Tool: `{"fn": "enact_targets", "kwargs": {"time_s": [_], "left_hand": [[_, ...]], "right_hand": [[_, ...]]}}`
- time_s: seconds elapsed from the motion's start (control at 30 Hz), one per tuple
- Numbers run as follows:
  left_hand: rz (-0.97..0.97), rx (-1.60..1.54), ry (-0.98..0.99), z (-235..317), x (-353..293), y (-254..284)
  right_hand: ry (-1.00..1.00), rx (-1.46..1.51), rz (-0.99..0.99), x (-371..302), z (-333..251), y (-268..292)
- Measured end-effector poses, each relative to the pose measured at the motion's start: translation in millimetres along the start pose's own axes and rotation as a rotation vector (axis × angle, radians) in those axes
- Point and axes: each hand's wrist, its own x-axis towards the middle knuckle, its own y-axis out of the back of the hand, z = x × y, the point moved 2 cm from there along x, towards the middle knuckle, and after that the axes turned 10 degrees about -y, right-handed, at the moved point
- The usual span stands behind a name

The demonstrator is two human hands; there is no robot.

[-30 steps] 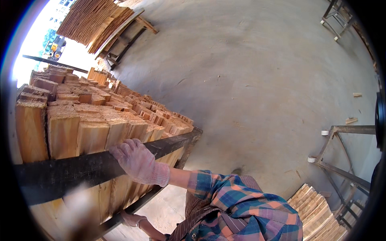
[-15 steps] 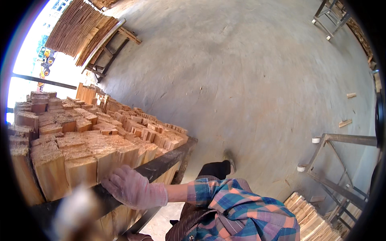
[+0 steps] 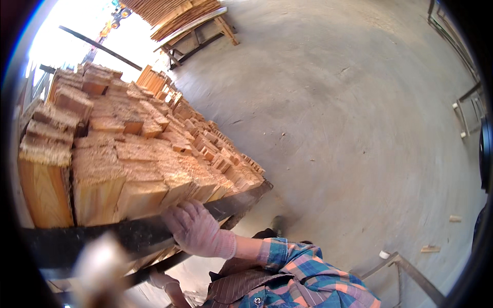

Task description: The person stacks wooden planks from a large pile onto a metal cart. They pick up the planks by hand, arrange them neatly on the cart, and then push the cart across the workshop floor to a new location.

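My right hand (image 3: 201, 232), in a pale pinkish work glove, is closed over the black metal rail (image 3: 138, 233) of a rack. Its fingertips lie against the ends of the wood blocks just above. Light-brown rough-sawn blocks (image 3: 149, 200) stand packed tightly on end behind this rail, their tops uneven. Lower down, my left hand (image 3: 164, 281) is near a lower dark bar (image 3: 167, 263); its fingers are mostly hidden. A plaid sleeve (image 3: 303, 262) covers my right arm, and a dark striped apron (image 3: 239, 287) shows between the arms.
Grey concrete floor (image 3: 318, 118) stretches to the right, with small wood scraps (image 3: 430, 249) on it. A wheeled metal frame (image 3: 405, 269) stands at lower right, another (image 3: 467, 113) farther off. Stacked boards (image 3: 179, 20) rest on a far bench. A blurred pale shape (image 3: 102, 269) covers the lower left.
The view has shifted, so the wood stack and far bench appear farther right and larger. My right hand keeps its hold on the rail. More of my left hand shows now.
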Motion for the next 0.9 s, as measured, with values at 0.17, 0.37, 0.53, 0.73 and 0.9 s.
{"fn": "enact_targets", "kwargs": {"time_s": [0.17,0.37,0.53,0.73,0.9], "left_hand": [[-0.034,-0.082,0.174,28.0,-8.8,1.8],[-0.2,0.13,-0.141,6.0,9.1,12.8],[-0.065,-0.188,0.14,49.1,-19.0,-4.3],[-0.221,-0.181,0.135,76.5,-25.8,2.8],[-0.255,-0.205,0.151,51.2,-12.4,0.0]], "right_hand": [[-0.049,-0.036,-0.086,-5.5,-3.4,-6.8],[-0.11,-0.094,-0.181,-3.2,-14.0,-2.0],[-0.158,-0.131,-0.118,-8.6,-11.1,-6.1],[-0.227,-0.116,-0.067,-7.9,-15.0,-8.4],[-0.236,-0.224,-0.065,-5.2,-6.5,-17.3]]}}
